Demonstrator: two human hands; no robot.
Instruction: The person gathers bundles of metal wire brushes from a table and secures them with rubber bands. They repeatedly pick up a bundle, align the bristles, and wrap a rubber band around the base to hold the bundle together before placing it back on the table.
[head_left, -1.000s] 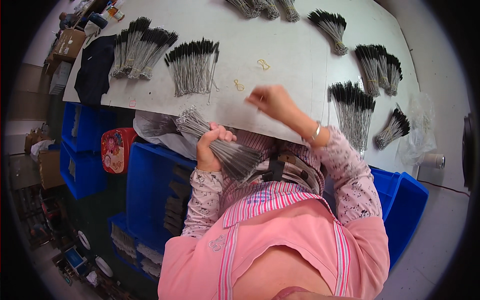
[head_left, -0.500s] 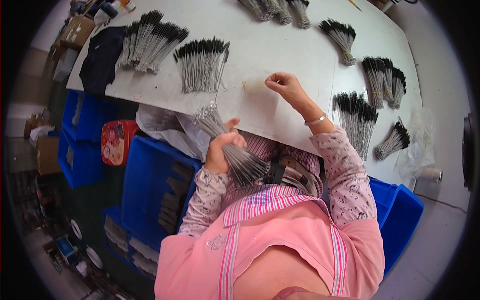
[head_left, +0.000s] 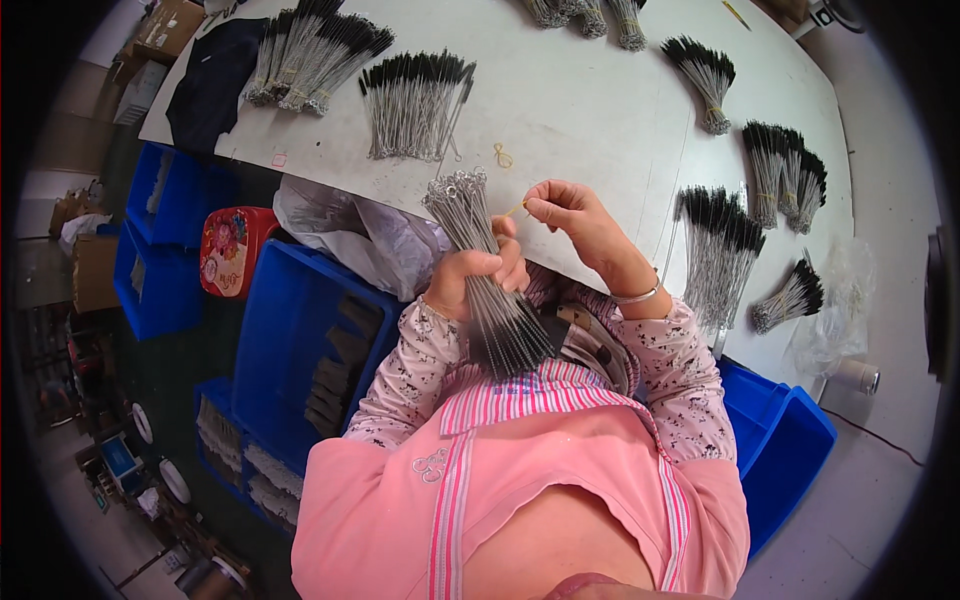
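A thick bundle of thin wire brushes (head_left: 508, 335) is clasped in my left hand (head_left: 470, 275). Its wire loop ends point up toward the table, and its black bristle ends face my lap. Just right of the loops, my right hand (head_left: 585, 222) pinches a thin yellow rubber band (head_left: 514, 209) between thumb and forefinger. The band reaches toward the fingertips of my left hand; whether it is hooked on them I cannot tell. Another yellow rubber band (head_left: 502, 155) lies on the white table (head_left: 570, 110) beyond my hands.
Loose brushes lie in a spread row (head_left: 412, 105) and in a pile (head_left: 718, 245). Banded bundles (head_left: 705, 80) rest along the far and right sides. A dark cloth (head_left: 205, 95) drapes over the left edge. Blue bins (head_left: 265, 330) stand left and right of me, near a red stool (head_left: 228, 250).
My right hand has come closer to the bundle, and a yellow rubber band now shows in its fingers. My left hand has raised the bundle and turned it more upright.
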